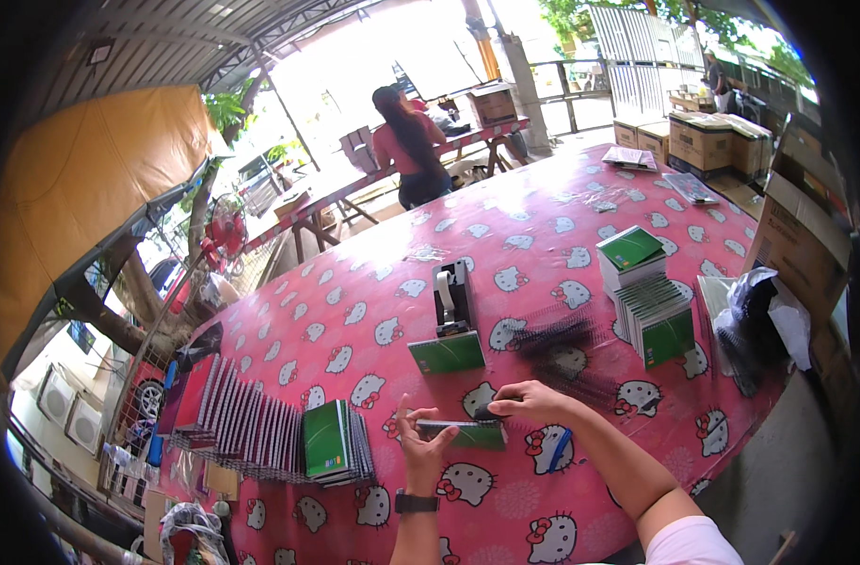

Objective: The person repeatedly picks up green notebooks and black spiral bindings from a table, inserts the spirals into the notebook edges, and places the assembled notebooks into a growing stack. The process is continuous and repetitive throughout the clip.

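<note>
A small green notebook [477,436] is tilted up just above the table in front of me. My left hand [418,441] grips its left end, the thumb along the near cover and the other fingers partly raised. At its far edge, toward the right end, my right hand [533,401] is closed in a pinch on a small dark piece [487,412], whose kind I cannot make out. Beyond my hands another green notebook [447,353] leans near a black tape dispenser [453,294]. Several loose black spiral coils [557,341] lie to the right of it.
A long row of spiral notebooks [260,428] fills the left side. More green notebooks [634,273] are stacked at the right, near a plastic bag [764,315] and cardboard boxes [703,141]. A blue pen-like object [561,450] lies by my right forearm. Another person [411,146] is at a far table.
</note>
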Demonstrator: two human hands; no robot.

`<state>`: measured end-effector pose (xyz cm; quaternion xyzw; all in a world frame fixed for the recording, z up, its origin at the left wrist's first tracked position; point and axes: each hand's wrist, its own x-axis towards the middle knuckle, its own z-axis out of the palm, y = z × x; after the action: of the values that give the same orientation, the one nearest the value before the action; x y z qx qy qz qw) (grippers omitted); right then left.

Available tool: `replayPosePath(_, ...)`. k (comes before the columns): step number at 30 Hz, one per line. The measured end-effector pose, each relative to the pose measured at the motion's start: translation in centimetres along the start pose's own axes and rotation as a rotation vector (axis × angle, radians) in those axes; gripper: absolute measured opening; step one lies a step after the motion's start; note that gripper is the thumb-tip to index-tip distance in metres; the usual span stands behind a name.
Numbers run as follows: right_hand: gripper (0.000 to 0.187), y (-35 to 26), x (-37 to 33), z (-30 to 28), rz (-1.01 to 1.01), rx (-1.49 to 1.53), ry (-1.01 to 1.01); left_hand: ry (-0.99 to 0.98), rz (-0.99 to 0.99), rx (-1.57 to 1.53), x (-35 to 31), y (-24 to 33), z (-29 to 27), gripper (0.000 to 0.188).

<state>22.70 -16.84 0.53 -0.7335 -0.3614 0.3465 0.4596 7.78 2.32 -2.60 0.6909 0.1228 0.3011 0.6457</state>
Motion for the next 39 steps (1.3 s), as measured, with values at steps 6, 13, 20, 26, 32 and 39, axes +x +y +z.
replayPosePath(6, 0.054, 0.0, 0.1, 0.3, -0.174, 0.137, -0.110, -0.093, -0.109, -0.315, 0.0, -1.4, -0.2, 0.065)
replayPosePath(13, 0.041, 0.4, -0.1, 0.9, -0.194, 0.428, -0.135, -0.089, -0.165, -0.392, -0.6, -1.5, 0.1, 0.033)
replayPosePath(20, 0.043, -0.3, 0.0, 0.3, -0.140, 0.144, -0.106, -0.195, -0.212, -0.401, -0.4, -1.8, -0.5, 0.028)
replayPosePath(26, 0.051, 0.7, 0.5, 1.3, -0.212, 0.292, -0.064, -0.170, -0.222, -0.386, -0.3, -1.9, -0.1, 0.028)
replayPosePath(32, 0.054, -0.3, -0.1, 1.5, -0.374, 0.663, -0.133, -0.190, -0.229, -0.406, -0.3, -2.3, -0.2, 0.029)
replayPosePath(39, 0.052, -0.1, 0.3, 1.9, -0.268, 0.521, 0.008, -0.190, -0.261, -0.509, -0.3, -1.8, 0.1, 0.029)
